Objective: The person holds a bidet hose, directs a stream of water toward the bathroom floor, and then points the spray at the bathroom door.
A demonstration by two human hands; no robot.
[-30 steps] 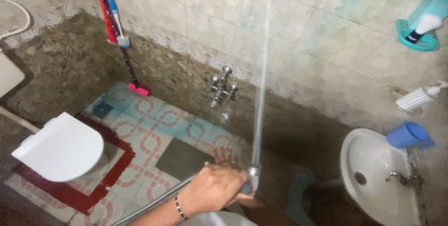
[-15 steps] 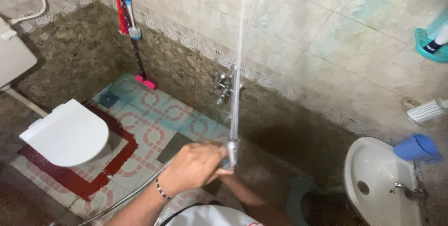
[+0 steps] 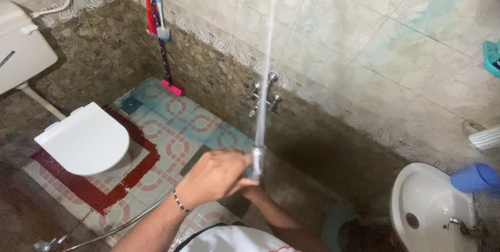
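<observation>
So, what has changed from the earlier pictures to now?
The view shifted: toilet, wall tap and basin slid rightward in frame. The left hand still grips the spray nozzle, water jet still going up; the right hand remains under it.

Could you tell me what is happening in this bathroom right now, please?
A person stands in a tiled bathroom and grips a hand sprayer nozzle in the left hand, with the right hand just under it. A thin jet of water shoots upward toward the wall tiles. The metal hose trails to the floor. A closed white toilet sits to the left, a washbasin to the right.
</observation>
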